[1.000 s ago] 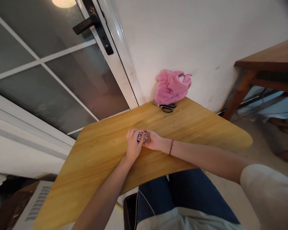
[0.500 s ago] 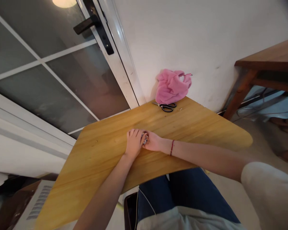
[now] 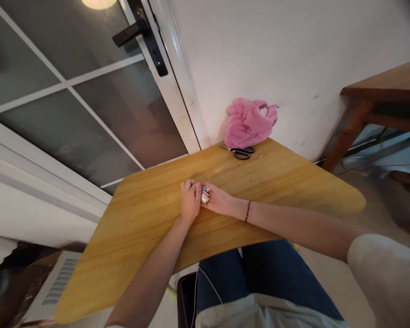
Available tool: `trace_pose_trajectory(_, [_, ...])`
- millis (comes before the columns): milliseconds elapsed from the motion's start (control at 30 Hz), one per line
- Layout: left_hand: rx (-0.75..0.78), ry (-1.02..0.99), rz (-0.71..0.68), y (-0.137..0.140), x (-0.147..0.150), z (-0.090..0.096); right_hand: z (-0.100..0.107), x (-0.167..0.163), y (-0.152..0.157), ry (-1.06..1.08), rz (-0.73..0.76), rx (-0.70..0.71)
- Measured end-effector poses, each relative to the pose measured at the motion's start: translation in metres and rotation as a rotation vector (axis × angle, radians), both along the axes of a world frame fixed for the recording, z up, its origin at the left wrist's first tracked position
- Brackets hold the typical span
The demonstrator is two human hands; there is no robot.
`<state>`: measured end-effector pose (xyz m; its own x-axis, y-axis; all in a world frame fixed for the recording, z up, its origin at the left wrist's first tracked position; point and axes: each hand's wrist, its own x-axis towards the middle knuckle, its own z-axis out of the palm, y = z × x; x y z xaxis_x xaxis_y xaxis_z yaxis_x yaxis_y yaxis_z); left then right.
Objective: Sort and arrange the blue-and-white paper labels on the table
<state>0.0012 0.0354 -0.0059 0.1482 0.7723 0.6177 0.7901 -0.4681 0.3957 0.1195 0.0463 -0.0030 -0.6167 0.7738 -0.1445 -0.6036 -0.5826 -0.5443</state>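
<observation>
A small crumpled bundle with white and dark stripes point(image 3: 205, 195) is pressed between my two hands above the wooden table point(image 3: 150, 218). Its exact kind is too small to make out. My left hand point(image 3: 190, 200) curls over its left side, fingers together. From the right, my right hand point(image 3: 219, 199), with a thin red bracelet point(image 3: 248, 212) at the wrist, cups the other side. Parts of the bundle and some fingertips are hidden by the hands.
Black-handled scissors point(image 3: 241, 152) lie at the table's far edge, in front of a bunched pink cloth point(image 3: 249, 123) against the wall. A glass door with a black handle point(image 3: 130, 34) stands at the far left. Another wooden table point(image 3: 382, 86) is at right.
My fingers have shifted around the bundle, and more of its striped white surface shows between the hands. The view has moved slightly; scissors and pink cloth stay in place.
</observation>
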Motion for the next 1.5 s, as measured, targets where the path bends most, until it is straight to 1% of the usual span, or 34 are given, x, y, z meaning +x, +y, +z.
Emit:
trace_pose_trajectory(33, [-0.003,-0.046,-0.006,0.000,0.000,0.000,-0.001,-0.001,0.000,-0.017,-0.031,0.025])
trace_pose_trajectory(100, [-0.018,-0.204,-0.014,0.000,0.000,0.000,-0.002,-0.002,0.002,-0.054,-0.083,0.056])
trace_pose_trajectory(167, [-0.035,-0.395,-0.004,0.002,-0.001,-0.001,-0.003,0.000,0.004,-0.106,-0.105,0.082])
trace_pose_trajectory(233, [-0.040,-0.528,0.029,0.006,-0.003,-0.005,-0.003,0.004,0.008,-0.185,-0.116,0.129])
trace_pose_trajectory(300, [-0.036,-0.630,0.070,0.013,-0.007,-0.009,-0.001,0.010,0.012,-0.280,-0.144,0.207])
trace_pose_trajectory(433, [-0.039,-0.838,0.140,0.027,-0.019,-0.015,0.005,0.025,0.031,-0.504,-0.231,0.436])
trace_pose_trajectory(500, [-0.042,-0.945,0.167,0.034,-0.027,-0.015,0.012,0.030,0.047,-0.618,-0.253,0.549])
trace_pose_trajectory(567, [-0.051,-1.051,0.190,0.039,-0.036,-0.014,0.023,0.033,0.067,-0.723,-0.240,0.657])
trace_pose_trajectory(733, [-0.089,-1.279,0.228,0.049,-0.054,-0.013,0.064,0.022,0.110,-0.963,-0.134,0.905])
trace_pose_trajectory(867, [-0.085,-1.370,0.242,0.053,-0.064,-0.013,0.103,0.003,0.126,-1.154,-0.119,1.063])
trace_pose_trajectory(933, [-0.080,-1.394,0.248,0.054,-0.067,-0.013,0.122,-0.003,0.131,-1.240,-0.082,1.119])
trace_pose_trajectory(1033, [-0.088,-1.417,0.253,0.055,-0.069,-0.013,0.147,-0.007,0.138,-1.366,0.066,1.175])
trace_pose_trajectory(1100, [-0.104,-1.427,0.251,0.055,-0.068,-0.014,0.159,-0.005,0.142,-1.440,0.162,1.209])
trace_pose_trajectory(1167, [-0.120,-1.432,0.245,0.055,-0.067,-0.013,0.169,-0.004,0.145,-1.505,0.217,1.259])
trace_pose_trajectory(1267, [-0.126,-1.426,0.228,0.053,-0.064,-0.012,0.179,-0.008,0.147,-1.596,0.229,1.354])
trace_pose_trajectory(1400, [-0.124,-1.414,0.214,0.051,-0.063,-0.010,0.185,-0.022,0.145,-1.685,0.193,1.456])
trace_pose_trajectory(1500, [-0.125,-1.405,0.216,0.051,-0.063,-0.009,0.188,-0.029,0.146,-1.735,0.244,1.482])
